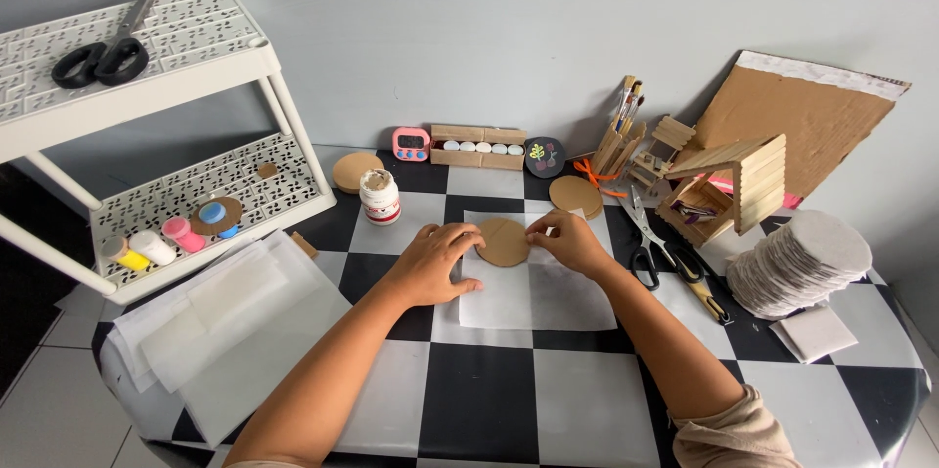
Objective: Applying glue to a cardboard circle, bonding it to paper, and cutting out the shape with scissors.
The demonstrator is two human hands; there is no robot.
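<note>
Both hands are down on the checkered table (pixel 489 400), working a flat, round cardboard disc (pixel 503 242), matte brown with a faint crease line running near to far across its middle. Being round, it has no long axis; that crease is the only direction it shows. It lies flat on a thin, square sheet of white paper (pixel 533 297), towards the sheet's far edge.

The left hand (pixel 430 263) is spread, palm down, pressing paper and table, fingertips touching the disc's left rim. The right hand (pixel 572 243) is half curled, thumb and fingers pinching the disc's right edge. So the disc sits right between the two hands.

To the right lie scissors (pixel 646 243) and a stack of pale round pads (pixel 802 263). Far back stands a white jar (pixel 380 196), with a stick-built little house (pixel 738 184) on the right. Loose translucent sheets (pixel 225 331) lie near left.
</note>
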